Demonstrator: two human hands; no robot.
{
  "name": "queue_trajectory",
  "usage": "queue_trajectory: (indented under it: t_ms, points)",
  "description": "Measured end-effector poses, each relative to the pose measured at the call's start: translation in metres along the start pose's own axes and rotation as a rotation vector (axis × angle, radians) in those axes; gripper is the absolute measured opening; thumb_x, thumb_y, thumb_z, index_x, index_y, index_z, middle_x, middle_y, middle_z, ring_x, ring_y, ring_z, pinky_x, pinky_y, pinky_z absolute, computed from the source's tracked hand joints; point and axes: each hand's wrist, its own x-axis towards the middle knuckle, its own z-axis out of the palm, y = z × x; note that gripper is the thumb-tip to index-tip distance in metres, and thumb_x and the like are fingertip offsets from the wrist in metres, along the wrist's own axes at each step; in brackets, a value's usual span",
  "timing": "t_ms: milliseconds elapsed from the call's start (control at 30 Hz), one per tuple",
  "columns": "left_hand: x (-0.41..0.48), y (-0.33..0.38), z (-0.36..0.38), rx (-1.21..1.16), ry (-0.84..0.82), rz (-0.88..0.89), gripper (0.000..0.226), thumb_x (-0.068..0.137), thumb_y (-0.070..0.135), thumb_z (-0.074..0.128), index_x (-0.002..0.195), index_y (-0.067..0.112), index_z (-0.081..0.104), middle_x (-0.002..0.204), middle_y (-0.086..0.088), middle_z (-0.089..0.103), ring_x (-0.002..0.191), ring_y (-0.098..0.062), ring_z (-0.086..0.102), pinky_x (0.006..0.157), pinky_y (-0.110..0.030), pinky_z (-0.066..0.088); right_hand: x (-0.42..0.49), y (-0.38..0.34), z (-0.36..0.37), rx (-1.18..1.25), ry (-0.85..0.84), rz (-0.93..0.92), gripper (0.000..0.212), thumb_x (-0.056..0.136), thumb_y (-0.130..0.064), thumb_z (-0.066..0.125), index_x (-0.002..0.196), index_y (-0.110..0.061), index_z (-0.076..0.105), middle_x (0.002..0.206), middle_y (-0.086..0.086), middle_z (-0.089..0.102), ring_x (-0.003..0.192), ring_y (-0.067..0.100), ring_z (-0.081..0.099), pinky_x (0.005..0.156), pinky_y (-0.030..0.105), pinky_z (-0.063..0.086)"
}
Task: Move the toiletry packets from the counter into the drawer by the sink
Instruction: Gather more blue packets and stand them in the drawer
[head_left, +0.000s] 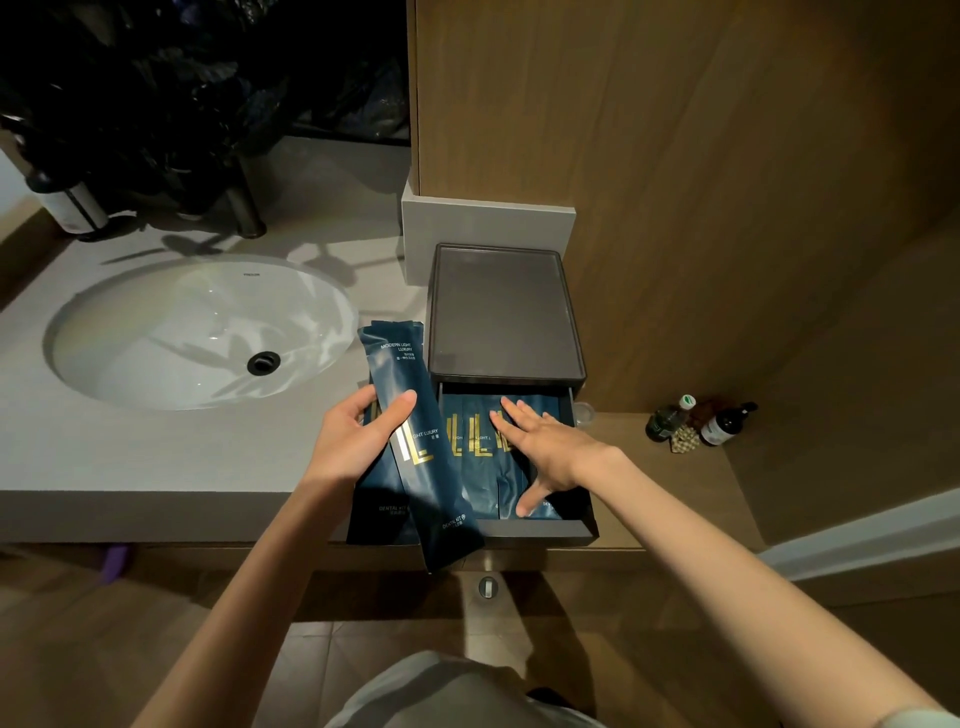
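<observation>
Several dark blue packets (480, 462) lie side by side in the open drawer (535, 530), at least four gold logos showing, though an exact count cannot be made because the right hand (540, 447) lies flat across them, fingers spread and gripping nothing, and the drawer's back end is tucked under the dark box (501, 312) it slides out of. One long packet (415, 441) is pinched in the left hand (358, 441), thumb on its printed face and fingers curled behind, so it slants from just beside the sink (200, 332) down past the drawer's front left corner, its lower end hanging over the counter edge. More packets sit under it, a loose stack (376, 514) at the lip of the counter (156, 457) just left of the drawer; at least one "dental kit" label shows there, but the held packet and the hand cover most of the stack, so its number cannot be told. One round white basin with a black drain fills the left of the counter. Behind it the mirror area is very dark; a chrome-and-black cylinder (72, 202) and a faucet base stand there, hard to make out. Right of the drawer, on a lower wooden ledge (675, 478), stand two small dark bottles (696, 421), one with a green-and-white cap, with a small checkered item in front of them and a clear cup half hidden behind the drawer's corner.
</observation>
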Motion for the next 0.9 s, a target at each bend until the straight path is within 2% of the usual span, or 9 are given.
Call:
queue_trajectory:
  t_ms: [167,333,533,600,733,900]
  points:
    - [-0.002,0.001,0.001,0.015,0.003,-0.007,0.024,0.087,0.031,0.066,0.109,0.024,0.069,0.105,0.003,0.073,0.101,-0.019,0.067,0.096,-0.046,0.051,0.004,-0.001,0.004,0.073,0.021,0.005,0.13,0.068,-0.043,0.081,0.151,-0.015,-0.014,0.157,0.006,-0.026,0.146,0.021,-0.021,0.121,0.036,-0.004]
    - [-0.005,0.002,0.003,0.011,0.003,-0.003,0.023,0.087,0.031,0.066,0.109,0.024,0.069,0.106,0.004,0.073,0.105,-0.019,0.066,0.1,-0.046,0.047,0.007,-0.003,0.01,0.096,0.072,0.009,0.13,0.067,-0.049,0.079,0.151,-0.016,-0.014,0.157,0.007,-0.026,0.146,0.022,-0.022,0.121,0.039,-0.004]
    - [-0.008,0.002,0.004,0.0,0.015,0.001,0.021,0.088,0.027,0.065,0.108,0.021,0.069,0.103,0.003,0.074,0.099,-0.018,0.068,0.094,-0.04,0.052,0.005,-0.009,0.013,0.128,0.101,0.015,0.123,0.071,-0.053,0.074,0.152,-0.019,-0.012,0.158,0.008,-0.024,0.146,0.024,-0.021,0.12,0.04,-0.005]
    - [-0.009,0.002,0.004,-0.001,0.017,0.005,0.02,0.089,0.027,0.064,0.107,0.021,0.069,0.102,0.003,0.073,0.099,-0.018,0.068,0.09,-0.037,0.053,0.004,-0.012,0.016,0.127,0.132,0.004,0.112,0.077,-0.057,0.066,0.153,-0.021,-0.007,0.159,0.007,-0.021,0.147,0.024,-0.018,0.121,0.043,-0.003]
    - [-0.01,0.001,0.003,-0.007,0.018,0.011,0.021,0.089,0.025,0.064,0.109,0.018,0.068,0.102,0.001,0.073,0.096,-0.018,0.069,0.082,-0.031,0.054,0.002,-0.015,0.017,0.032,0.25,-0.031,0.08,0.092,-0.061,0.037,0.154,-0.022,0.005,0.162,0.001,-0.006,0.15,0.023,-0.005,0.122,0.044,0.005]
    - [-0.011,0.0,0.001,-0.009,0.033,-0.002,0.021,0.088,0.026,0.065,0.108,0.018,0.069,0.103,0.0,0.073,0.098,-0.021,0.068,0.091,-0.039,0.053,0.01,-0.014,0.021,-0.124,0.256,0.035,0.075,0.096,-0.059,0.024,0.154,-0.018,0.002,0.162,0.003,0.001,0.15,0.021,0.001,0.121,0.043,0.003]
